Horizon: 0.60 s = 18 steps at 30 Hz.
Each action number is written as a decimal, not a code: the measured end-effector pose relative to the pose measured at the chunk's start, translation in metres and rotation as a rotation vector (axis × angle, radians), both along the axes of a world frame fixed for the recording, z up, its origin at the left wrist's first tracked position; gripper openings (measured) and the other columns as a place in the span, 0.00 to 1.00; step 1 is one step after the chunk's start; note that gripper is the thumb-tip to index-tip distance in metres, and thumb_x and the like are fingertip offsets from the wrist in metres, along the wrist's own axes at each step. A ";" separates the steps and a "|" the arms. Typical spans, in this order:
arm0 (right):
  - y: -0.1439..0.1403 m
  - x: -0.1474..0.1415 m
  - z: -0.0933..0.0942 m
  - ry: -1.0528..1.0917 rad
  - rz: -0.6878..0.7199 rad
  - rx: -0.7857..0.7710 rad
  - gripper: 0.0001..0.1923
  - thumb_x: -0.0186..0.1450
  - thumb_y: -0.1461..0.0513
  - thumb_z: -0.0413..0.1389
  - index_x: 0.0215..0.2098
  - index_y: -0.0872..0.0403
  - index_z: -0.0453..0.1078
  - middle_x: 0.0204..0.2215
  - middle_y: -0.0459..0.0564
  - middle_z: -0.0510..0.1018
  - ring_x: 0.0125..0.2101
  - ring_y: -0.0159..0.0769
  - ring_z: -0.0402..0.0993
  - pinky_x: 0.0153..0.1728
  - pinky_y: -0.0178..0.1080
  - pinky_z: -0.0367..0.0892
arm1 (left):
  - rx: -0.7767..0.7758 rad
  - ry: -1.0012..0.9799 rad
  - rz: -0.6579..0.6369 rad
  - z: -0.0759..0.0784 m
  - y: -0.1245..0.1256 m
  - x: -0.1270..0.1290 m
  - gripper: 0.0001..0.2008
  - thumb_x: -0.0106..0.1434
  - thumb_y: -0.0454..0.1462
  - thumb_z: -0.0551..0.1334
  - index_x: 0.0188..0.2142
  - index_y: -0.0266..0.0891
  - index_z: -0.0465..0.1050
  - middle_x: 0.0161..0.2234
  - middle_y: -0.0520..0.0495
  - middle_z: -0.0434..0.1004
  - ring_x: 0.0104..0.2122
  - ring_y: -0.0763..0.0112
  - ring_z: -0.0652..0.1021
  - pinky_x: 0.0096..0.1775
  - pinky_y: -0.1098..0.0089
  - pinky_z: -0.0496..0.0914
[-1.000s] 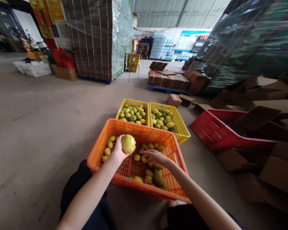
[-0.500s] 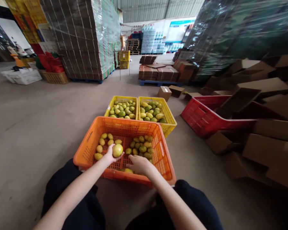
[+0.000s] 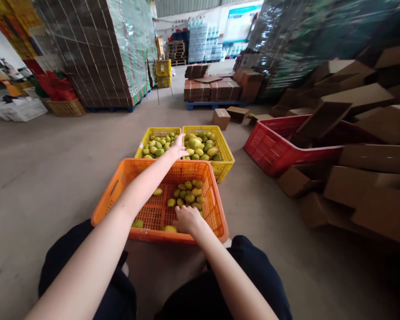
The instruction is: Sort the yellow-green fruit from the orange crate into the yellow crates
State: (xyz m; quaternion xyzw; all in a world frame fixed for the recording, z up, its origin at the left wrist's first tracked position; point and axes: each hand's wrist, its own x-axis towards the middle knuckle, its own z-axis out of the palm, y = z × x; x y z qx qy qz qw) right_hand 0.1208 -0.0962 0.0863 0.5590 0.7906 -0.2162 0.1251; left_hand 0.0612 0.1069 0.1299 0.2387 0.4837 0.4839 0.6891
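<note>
My left hand point(image 3: 179, 147) reaches over the yellow crates with its fingers spread. Just right of its fingertips is a large-looking yellow-green mango-like fruit point(image 3: 195, 143), apart from the hand; I cannot tell whether it rests on the others. Below, in the orange crate point(image 3: 216, 213), my right hand point(image 3: 188, 219) hangs palm down with loosely bent, parted fingers and no visible fruit in them. It is close to a cluster of greenish-yellow fruits point(image 3: 188, 191). A yellow fruit point(image 3: 170, 229) lies by the near wall. My left forearm hides much of the crate's left side.
Left point(image 3: 143, 144) and right point(image 3: 226, 153) yellow crates of fruit stand beyond the orange one. To the right are a red crate point(image 3: 270, 149) and piled cardboard boxes point(image 3: 363, 186). Wrapped pallet stacks point(image 3: 86, 53) and a low pallet of flat cardboard point(image 3: 216, 91) stand farther back.
My left hand has moved forward from the orange crate to the yellow crates and let go of the fruit it held. My right hand stays low in the orange crate, its fingers more bent.
</note>
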 end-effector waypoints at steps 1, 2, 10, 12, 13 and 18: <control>0.000 0.001 0.000 -0.007 0.003 -0.014 0.19 0.66 0.60 0.54 0.52 0.63 0.70 0.48 0.69 0.77 0.50 0.56 0.75 0.48 0.49 0.68 | 0.027 0.070 -0.052 0.010 0.007 -0.002 0.17 0.62 0.43 0.62 0.49 0.40 0.69 0.52 0.36 0.71 0.53 0.52 0.74 0.50 0.56 0.70; 0.000 0.001 0.001 -0.009 0.010 -0.022 0.19 0.67 0.59 0.54 0.52 0.62 0.70 0.48 0.68 0.78 0.50 0.54 0.76 0.47 0.48 0.68 | 0.069 0.116 -0.116 0.016 0.009 -0.007 0.15 0.63 0.42 0.61 0.46 0.38 0.71 0.51 0.36 0.73 0.53 0.52 0.74 0.51 0.56 0.69; -0.007 -0.003 -0.003 0.013 0.058 -0.013 0.20 0.68 0.60 0.50 0.55 0.62 0.67 0.50 0.69 0.76 0.51 0.55 0.74 0.48 0.48 0.66 | -0.256 0.488 0.028 -0.093 -0.069 -0.128 0.07 0.66 0.36 0.55 0.34 0.37 0.70 0.32 0.41 0.79 0.39 0.60 0.79 0.49 0.58 0.69; -0.011 -0.004 -0.007 0.002 0.061 -0.028 0.19 0.68 0.61 0.50 0.55 0.62 0.67 0.50 0.68 0.76 0.51 0.55 0.74 0.47 0.48 0.65 | -0.342 0.542 0.074 -0.130 -0.094 -0.157 0.08 0.67 0.33 0.53 0.31 0.37 0.66 0.29 0.44 0.77 0.37 0.62 0.79 0.47 0.61 0.70; -0.013 -0.005 -0.010 -0.005 0.063 -0.040 0.19 0.68 0.61 0.50 0.55 0.61 0.67 0.50 0.68 0.76 0.51 0.55 0.74 0.47 0.47 0.65 | -0.367 0.560 0.085 -0.146 -0.103 -0.170 0.09 0.67 0.32 0.52 0.30 0.38 0.65 0.28 0.46 0.76 0.37 0.64 0.79 0.46 0.64 0.70; -0.017 -0.008 -0.024 -0.014 0.062 -0.118 0.21 0.67 0.61 0.53 0.55 0.62 0.67 0.48 0.70 0.76 0.49 0.58 0.74 0.46 0.49 0.65 | -0.432 0.629 0.054 -0.208 -0.113 -0.215 0.11 0.65 0.30 0.55 0.25 0.39 0.62 0.27 0.49 0.71 0.43 0.66 0.78 0.47 0.73 0.69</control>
